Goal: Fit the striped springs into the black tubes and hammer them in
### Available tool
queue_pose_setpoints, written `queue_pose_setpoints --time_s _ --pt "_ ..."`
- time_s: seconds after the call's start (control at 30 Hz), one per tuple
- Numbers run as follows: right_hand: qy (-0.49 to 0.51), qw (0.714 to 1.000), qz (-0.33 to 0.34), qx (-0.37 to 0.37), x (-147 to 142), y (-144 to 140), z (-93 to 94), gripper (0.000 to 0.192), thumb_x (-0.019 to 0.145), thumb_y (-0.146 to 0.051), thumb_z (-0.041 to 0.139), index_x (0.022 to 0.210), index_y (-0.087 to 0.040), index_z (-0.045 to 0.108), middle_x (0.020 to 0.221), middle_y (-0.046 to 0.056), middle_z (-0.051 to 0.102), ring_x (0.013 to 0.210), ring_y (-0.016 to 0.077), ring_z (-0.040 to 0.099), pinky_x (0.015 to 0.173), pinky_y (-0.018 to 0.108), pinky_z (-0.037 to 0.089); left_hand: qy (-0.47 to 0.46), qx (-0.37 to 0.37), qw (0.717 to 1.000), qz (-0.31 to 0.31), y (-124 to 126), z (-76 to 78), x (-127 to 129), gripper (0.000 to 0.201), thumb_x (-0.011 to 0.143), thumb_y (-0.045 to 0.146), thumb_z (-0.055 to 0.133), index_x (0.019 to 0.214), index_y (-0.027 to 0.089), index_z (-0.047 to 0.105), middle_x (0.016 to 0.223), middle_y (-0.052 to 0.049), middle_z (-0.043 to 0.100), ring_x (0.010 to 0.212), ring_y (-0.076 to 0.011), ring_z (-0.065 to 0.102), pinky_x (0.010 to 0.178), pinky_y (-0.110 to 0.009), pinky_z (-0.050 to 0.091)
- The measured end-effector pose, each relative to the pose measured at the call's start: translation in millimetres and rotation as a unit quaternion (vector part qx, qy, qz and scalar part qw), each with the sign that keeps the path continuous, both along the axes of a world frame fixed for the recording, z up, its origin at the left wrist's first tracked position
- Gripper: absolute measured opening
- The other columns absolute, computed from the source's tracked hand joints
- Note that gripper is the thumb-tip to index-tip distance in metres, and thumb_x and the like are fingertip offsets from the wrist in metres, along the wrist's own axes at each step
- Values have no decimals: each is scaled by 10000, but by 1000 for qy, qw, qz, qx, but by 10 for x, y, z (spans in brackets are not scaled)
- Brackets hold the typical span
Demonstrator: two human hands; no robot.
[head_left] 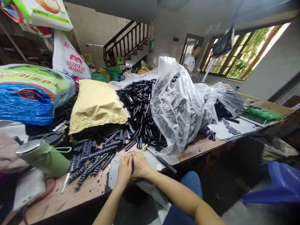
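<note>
At the near edge of the scuffed wooden worktop, the left hand and right hand are pressed together, pinching one slim black plastic tube upright between them. Judged from the layout, little is done: a small batch of black-and-white banded tubes lies toward the left. A large heap of loose black tubes spilling from the clear plastic bag remains at mid-worktop.

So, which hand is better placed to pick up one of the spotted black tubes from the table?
Probably the left hand. The spotted tubes lie just to its left, on the table. The right hand would have to cross over it. Both hands now hold one thin black piece together.
</note>
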State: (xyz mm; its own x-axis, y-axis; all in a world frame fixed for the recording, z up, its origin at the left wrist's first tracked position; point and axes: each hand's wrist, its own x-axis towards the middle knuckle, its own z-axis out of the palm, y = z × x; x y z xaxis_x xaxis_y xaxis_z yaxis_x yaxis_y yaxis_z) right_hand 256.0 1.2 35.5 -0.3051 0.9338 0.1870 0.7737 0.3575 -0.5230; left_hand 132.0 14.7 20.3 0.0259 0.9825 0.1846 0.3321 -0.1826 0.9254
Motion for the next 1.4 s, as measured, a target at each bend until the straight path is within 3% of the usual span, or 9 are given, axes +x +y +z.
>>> queue_pose_setpoints --time_s 0.1,0.27,0.37,0.53,0.67,0.83,0.97,1.1,1.4 --pt "-31 999 -41 4 8 -30 -99 778 666 -294 669 1349 -77 367 1271 215 503 1189 347 462 1050 496 322 162 49 984 -51 -78 -87 25 372 804 209 507 1138 184 670 916 -112 632 855 -250 618 844 -392 493" --pt "-78 997 -16 -11 320 -136 40 1062 565 -460 794 1441 -147 281 1497 201 290 1369 371 272 1113 510 249 370 96 921 -75 -132 -117 62 429 842 129 490 1261 120 585 1030 -159 628 925 -256 616 835 -363 487" --pt "-112 986 -121 -1 650 -249 128 836 688 -450 741 1387 -168 382 1439 162 390 1329 335 340 1084 469 306 425 133 894 -53 -117 -180 27 416 863 168 528 1272 96 562 1029 -152 632 915 -246 617 818 -350 496" --pt "-185 954 -237 4 951 -413 80 343 845 -332 616 1153 -189 562 1148 107 583 1075 273 507 910 395 422 393 245 882 -86 -35 -386 -116 341 907 166 464 1218 115 594 982 -127 652 890 -225 621 790 -337 515" --pt "-242 934 -262 -6 951 -372 46 189 893 -311 563 997 -159 609 1034 115 601 1027 273 506 901 418 404 356 337 857 -156 -11 -432 -205 332 935 181 428 1217 183 602 1005 -105 665 884 -202 628 769 -329 508" --pt "-238 940 -243 -33 943 -301 153 174 930 -217 488 1002 -119 613 1015 139 630 1015 270 550 849 389 415 356 365 851 -127 -50 -418 -210 325 950 189 421 1218 178 603 1007 -105 674 879 -205 633 755 -335 500" --pt "-206 949 -229 -63 920 -468 297 259 975 -344 419 988 -164 605 919 83 679 818 207 628 663 293 408 296 377 868 -132 -46 -513 -211 340 956 204 413 1247 178 587 1012 -110 669 910 -206 632 787 -333 528" --pt "-99 967 -205 -114 855 -691 400 357 994 -439 328 986 -191 585 860 55 705 759 182 650 620 263 364 272 375 875 -144 1 -626 -243 389 954 189 397 1314 210 541 1041 -112 662 922 -210 635 801 -347 544" --pt "-58 962 -227 -138 743 -969 297 425 984 -465 304 933 -199 631 898 82 724 824 221 682 673 275 408 269 383 867 -171 58 -667 -303 388 959 242 383 1304 213 559 1042 -112 673 934 -210 651 812 -326 552"
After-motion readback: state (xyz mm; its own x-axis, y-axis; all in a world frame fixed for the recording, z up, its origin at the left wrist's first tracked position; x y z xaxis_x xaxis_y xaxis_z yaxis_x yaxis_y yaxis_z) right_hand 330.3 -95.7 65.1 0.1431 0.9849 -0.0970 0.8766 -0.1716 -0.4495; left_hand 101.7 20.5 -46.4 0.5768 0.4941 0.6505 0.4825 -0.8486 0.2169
